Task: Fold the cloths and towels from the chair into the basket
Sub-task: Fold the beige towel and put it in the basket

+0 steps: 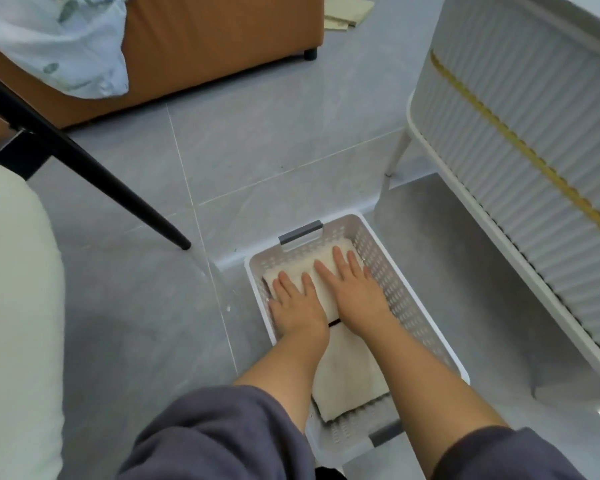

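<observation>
A white perforated basket (388, 271) with grey handles stands on the floor in front of me. Inside it lies a folded cream towel (326, 261) at the far end, and a second folded cream towel (350, 372) lies nearer me. My left hand (297, 303) and my right hand (355, 289) both press flat on the far towel, fingers straight and spread. At the left edge shows the pale cushion of the chair (14, 306), with its black leg (94, 171) slanting to the floor.
A white ribbed cabinet (520, 140) on thin legs stands close on the right. A brown sofa (205, 43) at the back carries a light blue leaf-print cloth (59, 46). Beige cloths (350, 12) lie on the grey tiled floor (257, 150) behind the sofa.
</observation>
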